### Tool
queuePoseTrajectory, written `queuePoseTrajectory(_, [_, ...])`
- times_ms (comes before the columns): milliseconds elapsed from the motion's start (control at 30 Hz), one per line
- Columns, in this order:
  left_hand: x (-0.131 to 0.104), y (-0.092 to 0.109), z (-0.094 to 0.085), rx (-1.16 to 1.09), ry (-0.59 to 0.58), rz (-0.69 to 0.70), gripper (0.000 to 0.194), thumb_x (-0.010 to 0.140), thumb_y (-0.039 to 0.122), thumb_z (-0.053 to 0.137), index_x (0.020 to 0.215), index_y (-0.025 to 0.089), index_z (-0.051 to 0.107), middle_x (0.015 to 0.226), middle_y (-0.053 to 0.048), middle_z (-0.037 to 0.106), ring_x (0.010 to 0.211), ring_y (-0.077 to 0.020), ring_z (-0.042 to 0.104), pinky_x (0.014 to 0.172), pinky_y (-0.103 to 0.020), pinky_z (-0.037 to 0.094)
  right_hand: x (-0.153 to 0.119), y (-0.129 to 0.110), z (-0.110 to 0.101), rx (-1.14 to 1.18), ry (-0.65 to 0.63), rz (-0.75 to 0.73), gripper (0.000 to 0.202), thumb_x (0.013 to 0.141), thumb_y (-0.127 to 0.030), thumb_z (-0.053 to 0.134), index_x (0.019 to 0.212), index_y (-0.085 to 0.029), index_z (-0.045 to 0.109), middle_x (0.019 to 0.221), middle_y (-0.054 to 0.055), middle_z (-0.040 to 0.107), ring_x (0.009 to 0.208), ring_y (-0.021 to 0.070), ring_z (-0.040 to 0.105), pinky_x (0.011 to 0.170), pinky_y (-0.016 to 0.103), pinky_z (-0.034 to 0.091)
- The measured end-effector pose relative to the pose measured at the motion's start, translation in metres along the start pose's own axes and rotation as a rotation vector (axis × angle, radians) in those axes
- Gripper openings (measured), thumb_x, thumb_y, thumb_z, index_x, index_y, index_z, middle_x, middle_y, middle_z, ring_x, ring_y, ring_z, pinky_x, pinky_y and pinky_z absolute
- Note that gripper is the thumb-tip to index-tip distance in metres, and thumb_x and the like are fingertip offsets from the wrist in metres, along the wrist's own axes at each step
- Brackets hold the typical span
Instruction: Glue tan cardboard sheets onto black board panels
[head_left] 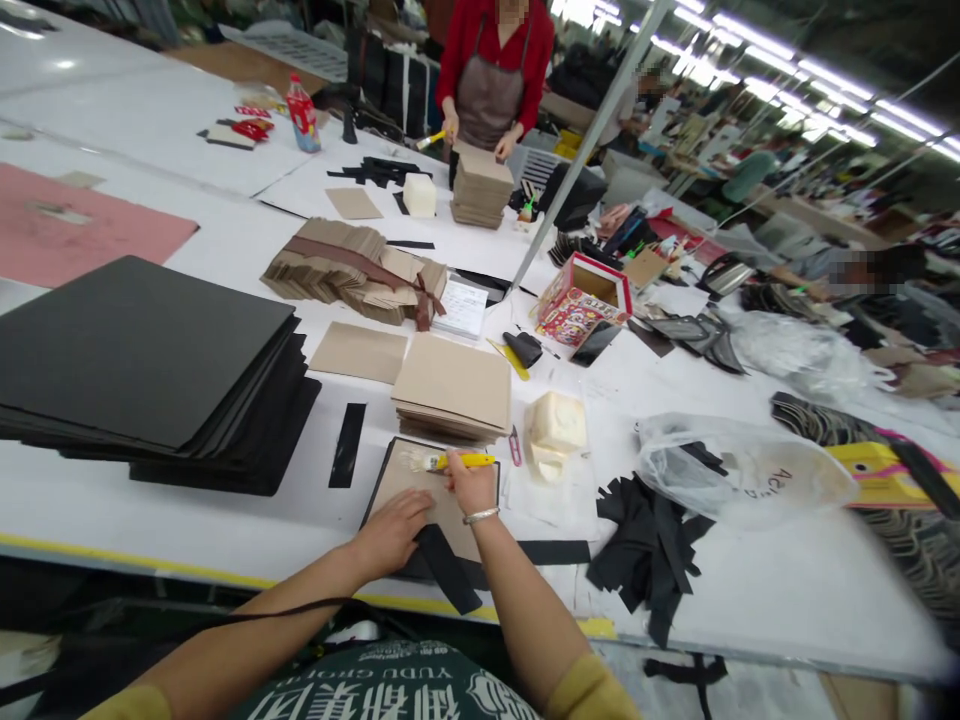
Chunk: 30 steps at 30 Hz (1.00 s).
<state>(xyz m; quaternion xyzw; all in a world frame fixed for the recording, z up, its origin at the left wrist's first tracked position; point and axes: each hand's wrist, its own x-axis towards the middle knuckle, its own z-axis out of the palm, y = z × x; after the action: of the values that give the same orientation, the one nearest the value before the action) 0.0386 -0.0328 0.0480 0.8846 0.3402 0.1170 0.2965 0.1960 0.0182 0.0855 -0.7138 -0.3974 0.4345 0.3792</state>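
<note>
My right hand (472, 486) grips a yellow-handled brush (469, 460), its pale bristles touching the top left of a tan board (450, 505). Black material shows around the edges of that board. Lying on the board's left side is my left hand (391, 530), with fingers stretched out. A black strip (448, 572) crosses the board's near edge beside the left fingers. Another black strip (555, 552) lies to the right. Just beyond the board stands a stack of tan boards (451, 385). A white container with pale, glue-like stuff (555, 425) is at its right.
A tall stack of black sheets (142, 350) fills the left. Black strips (649, 545) are heaped on the right beside a plastic bag (739, 470). Tied tan pieces (337, 265), a red box (585, 300) and a slanted pole (589, 145) stand farther back. A co-worker (495, 80) faces me across the table.
</note>
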Motion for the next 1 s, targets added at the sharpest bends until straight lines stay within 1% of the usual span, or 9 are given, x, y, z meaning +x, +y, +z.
queuePoseTrajectory(167, [-0.003, 0.0, -0.001, -0.016, 0.008, 0.0, 0.032, 0.065, 0.006, 0.049, 0.095, 0.014, 0.058, 0.124, -0.012, 0.049, 0.123, -0.0229, 0.035, 0.107, -0.043, 0.023, -0.005, 0.02, -0.079, -0.075, 0.182, 0.046, 0.03, 0.072, -0.046, 0.054, 0.069, -0.016, 0.058, 0.048, -0.002, 0.055, 0.037, 0.0099, 0.051, 0.037, 0.019, 0.041])
queuePoseTrajectory(267, [-0.001, 0.002, -0.005, -0.02, 0.018, -0.001, 0.024, 0.071, 0.01, 0.048, 0.091, 0.015, 0.061, 0.123, -0.011, 0.051, 0.12, -0.0223, 0.039, 0.105, -0.043, 0.026, -0.015, 0.018, -0.104, -0.076, 0.235, 0.069, 0.033, 0.072, -0.048, 0.054, 0.072, -0.015, 0.059, 0.048, -0.002, 0.054, 0.038, 0.0102, 0.053, 0.039, 0.02, 0.044])
queuePoseTrajectory(367, [0.004, 0.009, -0.018, -0.029, 0.002, -0.003, 0.02, 0.078, 0.017, 0.045, 0.085, 0.017, 0.064, 0.116, -0.01, 0.055, 0.111, -0.0216, 0.046, 0.099, -0.041, 0.033, -0.032, 0.008, -0.106, -0.049, 0.201, -0.007, 0.038, 0.075, -0.049, 0.05, 0.088, -0.015, 0.059, 0.057, -0.001, 0.059, 0.044, 0.0109, 0.057, 0.045, 0.022, 0.048])
queuePoseTrajectory(467, [0.009, 0.024, -0.04, -0.079, -0.019, 0.016, 0.023, 0.082, 0.026, 0.044, 0.083, 0.019, 0.066, 0.096, -0.007, 0.058, 0.093, -0.0184, 0.053, 0.084, -0.032, 0.042, -0.057, -0.001, -0.093, -0.037, -0.001, -0.215, 0.034, 0.083, -0.043, 0.042, 0.105, -0.018, 0.05, 0.079, 0.003, 0.064, 0.062, 0.0123, 0.063, 0.06, 0.025, 0.051])
queuePoseTrajectory(567, [0.013, 0.038, -0.063, -0.207, -0.018, -0.013, 0.027, 0.084, 0.032, 0.042, 0.09, 0.022, 0.067, 0.075, -0.003, 0.054, 0.074, -0.0137, 0.053, 0.069, -0.025, 0.043, -0.079, -0.002, -0.076, -0.129, -0.266, -0.424, 0.022, 0.081, -0.036, 0.047, 0.097, -0.02, 0.045, 0.094, 0.006, 0.063, 0.085, 0.015, 0.062, 0.074, 0.029, 0.049])
queuePoseTrajectory(633, [0.013, 0.039, -0.073, -0.351, 0.025, -0.111, 0.028, 0.084, 0.035, 0.043, 0.092, 0.021, 0.067, 0.071, -0.001, 0.055, 0.071, -0.0125, 0.053, 0.066, -0.022, 0.042, -0.084, 0.003, -0.071, -0.248, -0.319, -0.464, 0.022, 0.076, -0.032, 0.054, 0.092, -0.021, 0.043, 0.09, 0.004, 0.062, 0.082, 0.0158, 0.062, 0.072, 0.028, 0.048])
queuePoseTrajectory(767, [0.008, 0.023, -0.078, -0.623, 0.186, -0.495, 0.031, 0.077, 0.042, 0.051, 0.088, 0.016, 0.064, 0.068, 0.0, 0.058, 0.063, -0.012, 0.053, 0.059, -0.022, 0.041, -0.076, 0.02, -0.085, -0.44, -0.153, -0.389, 0.02, 0.075, -0.029, 0.054, 0.088, -0.021, 0.042, 0.071, -0.001, 0.058, 0.06, 0.015, 0.059, 0.058, 0.027, 0.046])
queuePoseTrajectory(833, [0.004, 0.012, -0.076, -0.695, 0.202, -0.633, 0.036, 0.074, 0.045, 0.053, 0.09, 0.014, 0.062, 0.058, 0.002, 0.054, 0.054, -0.0108, 0.049, 0.052, -0.021, 0.039, -0.068, 0.027, -0.096, -0.441, -0.103, -0.352, 0.018, 0.077, -0.03, 0.051, 0.089, -0.021, 0.041, 0.068, -0.001, 0.057, 0.059, 0.0148, 0.059, 0.057, 0.026, 0.046])
queuePoseTrajectory(1000, [0.007, 0.003, -0.073, -0.664, 0.087, -0.645, 0.037, 0.077, 0.045, 0.047, 0.091, 0.013, 0.062, 0.056, 0.002, 0.053, 0.054, -0.0119, 0.05, 0.051, -0.022, 0.04, -0.059, 0.027, -0.101, -0.441, 0.008, -0.446, 0.025, 0.077, -0.034, 0.053, 0.094, -0.02, 0.04, 0.092, 0.007, 0.061, 0.081, 0.0173, 0.062, 0.07, 0.031, 0.049])
